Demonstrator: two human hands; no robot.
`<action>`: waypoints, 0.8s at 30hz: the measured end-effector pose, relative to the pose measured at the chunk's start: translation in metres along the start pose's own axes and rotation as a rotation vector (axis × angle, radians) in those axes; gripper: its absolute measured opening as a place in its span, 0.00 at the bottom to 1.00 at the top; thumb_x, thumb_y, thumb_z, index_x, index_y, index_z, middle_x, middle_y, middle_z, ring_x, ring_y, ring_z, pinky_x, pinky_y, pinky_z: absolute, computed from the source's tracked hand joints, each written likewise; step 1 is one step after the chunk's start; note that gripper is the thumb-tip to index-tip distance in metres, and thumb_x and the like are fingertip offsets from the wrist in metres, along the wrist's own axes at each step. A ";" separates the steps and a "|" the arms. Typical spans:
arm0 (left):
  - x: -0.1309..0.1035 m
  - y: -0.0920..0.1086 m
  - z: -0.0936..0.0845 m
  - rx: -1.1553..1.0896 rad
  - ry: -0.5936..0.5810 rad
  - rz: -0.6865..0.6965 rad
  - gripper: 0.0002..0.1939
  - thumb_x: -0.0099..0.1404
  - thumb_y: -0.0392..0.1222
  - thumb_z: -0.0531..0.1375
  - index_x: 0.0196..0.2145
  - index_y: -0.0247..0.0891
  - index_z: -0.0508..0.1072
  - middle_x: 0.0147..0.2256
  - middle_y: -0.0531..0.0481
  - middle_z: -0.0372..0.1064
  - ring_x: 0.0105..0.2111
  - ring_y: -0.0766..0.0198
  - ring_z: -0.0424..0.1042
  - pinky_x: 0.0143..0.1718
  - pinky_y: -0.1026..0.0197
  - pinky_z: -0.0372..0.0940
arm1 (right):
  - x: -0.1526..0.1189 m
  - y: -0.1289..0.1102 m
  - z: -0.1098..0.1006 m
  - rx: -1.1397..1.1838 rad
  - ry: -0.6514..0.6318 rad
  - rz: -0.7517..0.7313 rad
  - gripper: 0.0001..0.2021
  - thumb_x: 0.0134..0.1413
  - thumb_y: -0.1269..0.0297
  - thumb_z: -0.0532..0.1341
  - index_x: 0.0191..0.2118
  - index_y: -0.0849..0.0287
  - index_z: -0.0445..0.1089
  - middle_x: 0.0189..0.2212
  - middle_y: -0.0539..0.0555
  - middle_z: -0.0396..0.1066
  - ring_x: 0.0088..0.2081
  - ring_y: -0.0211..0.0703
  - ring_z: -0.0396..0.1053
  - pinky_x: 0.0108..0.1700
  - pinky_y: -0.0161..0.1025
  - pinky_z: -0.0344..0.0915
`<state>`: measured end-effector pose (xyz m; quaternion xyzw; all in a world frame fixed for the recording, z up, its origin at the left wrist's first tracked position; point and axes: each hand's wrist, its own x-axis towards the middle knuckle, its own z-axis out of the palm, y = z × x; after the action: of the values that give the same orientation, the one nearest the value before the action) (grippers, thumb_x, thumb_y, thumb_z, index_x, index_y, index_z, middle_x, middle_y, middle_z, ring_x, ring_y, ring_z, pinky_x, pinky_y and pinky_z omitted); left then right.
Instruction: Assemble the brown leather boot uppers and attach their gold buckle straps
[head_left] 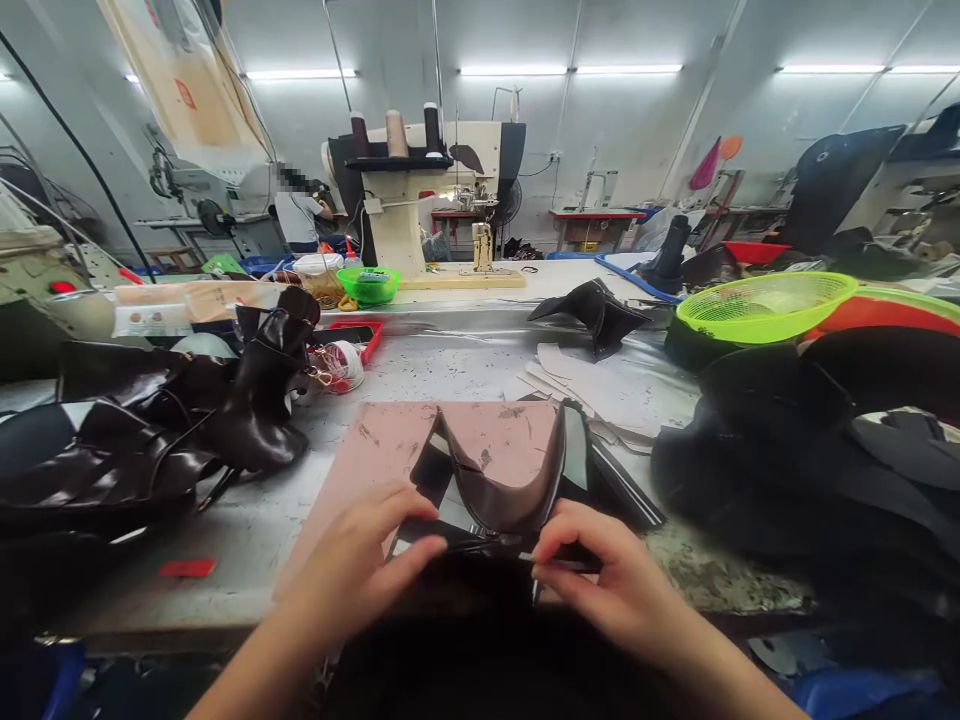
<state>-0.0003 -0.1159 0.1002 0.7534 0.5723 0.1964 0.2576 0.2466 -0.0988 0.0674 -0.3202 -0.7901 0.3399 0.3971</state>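
My left hand point(367, 560) and my right hand point(611, 570) pinch the near edge of a dark leather boot upper point(499, 505), one on each side. Its far part stands up in a curved, open shape, with a grey lining showing at the right. A zipper seems to run along the edge between my hands; its details are hard to make out. Under the upper lies a pink board point(345, 460). A black strip with pale lines point(630, 490) sticks out to the right of the upper. My fingertips partly hide the held edge.
Glossy dark boot uppers point(259, 400) are heaped at the left, black pieces point(757, 440) at the right. Pale cut sheets point(577, 390) and another dark upper point(592, 315) lie beyond the board. Further back are a green basket point(765, 305) and a sewing machine point(397, 220). A person point(298, 215) sits far off.
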 end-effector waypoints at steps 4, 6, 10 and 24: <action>0.002 0.029 0.022 -0.274 -0.030 0.084 0.09 0.61 0.42 0.53 0.28 0.39 0.70 0.28 0.53 0.65 0.30 0.66 0.65 0.33 0.66 0.59 | -0.002 -0.007 0.016 -0.011 0.019 -0.073 0.02 0.50 0.71 0.59 0.30 0.57 0.67 0.25 0.50 0.64 0.26 0.35 0.64 0.26 0.30 0.62; 0.006 0.034 0.032 -0.376 -0.059 0.055 0.08 0.59 0.42 0.55 0.26 0.38 0.70 0.27 0.53 0.65 0.29 0.67 0.63 0.31 0.66 0.58 | -0.003 -0.007 0.019 -0.037 0.041 -0.096 0.02 0.51 0.71 0.58 0.30 0.57 0.67 0.24 0.49 0.63 0.24 0.33 0.63 0.24 0.29 0.61; 0.013 0.035 0.041 -0.483 -0.067 -0.057 0.08 0.56 0.43 0.56 0.24 0.36 0.69 0.25 0.53 0.64 0.28 0.66 0.62 0.29 0.65 0.56 | -0.005 -0.007 0.021 -0.115 0.105 -0.129 0.03 0.51 0.71 0.58 0.29 0.58 0.68 0.22 0.48 0.62 0.23 0.33 0.62 0.23 0.28 0.60; 0.014 0.034 0.043 -0.625 0.003 -0.123 0.11 0.54 0.46 0.55 0.20 0.35 0.65 0.23 0.53 0.59 0.27 0.65 0.59 0.31 0.62 0.55 | 0.009 -0.021 0.030 -0.223 0.053 0.065 0.07 0.52 0.69 0.56 0.25 0.56 0.64 0.27 0.50 0.62 0.32 0.40 0.63 0.33 0.36 0.61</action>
<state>0.0546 -0.1161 0.0867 0.6017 0.5290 0.3478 0.4870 0.2121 -0.1123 0.0739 -0.3966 -0.8016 0.2539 0.3684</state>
